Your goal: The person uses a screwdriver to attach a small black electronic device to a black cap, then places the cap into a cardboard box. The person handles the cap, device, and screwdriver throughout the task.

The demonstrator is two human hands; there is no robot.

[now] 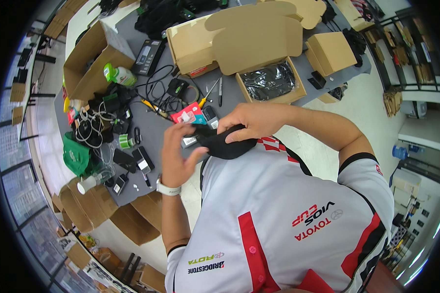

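The person is holding a black padded pouch-like object (227,145) up near the chest, over the near edge of the grey table (156,128). The right hand (252,122) is lying over its top with the fingers curled and pressed down on it. The left hand (177,154) is standing at nine o'clock of the object, fingers spread and slightly bent, the thumb touching the object's left end, where a small grey device (189,141) is poking out; whether the fingers are pinching that device cannot be told.

Judging from this, the step is working the small device at the object's mouth. It would go best with the right hand keeping the soft body steady while the left thumb and fingers are guiding the device straight, not twisting it.

Counted on the table: one open cardboard box holding one black plastic bag (270,80) at twelve o'clock of the hands, one closed small cardboard box (330,52) at one o'clock, one large empty carton (90,61) at ten o'clock, one pink card package (187,115), one yellow-handled screwdriver (208,94), one green tape roll (125,141), one green cloth bag (77,155). The tangled cables cannot be counted.
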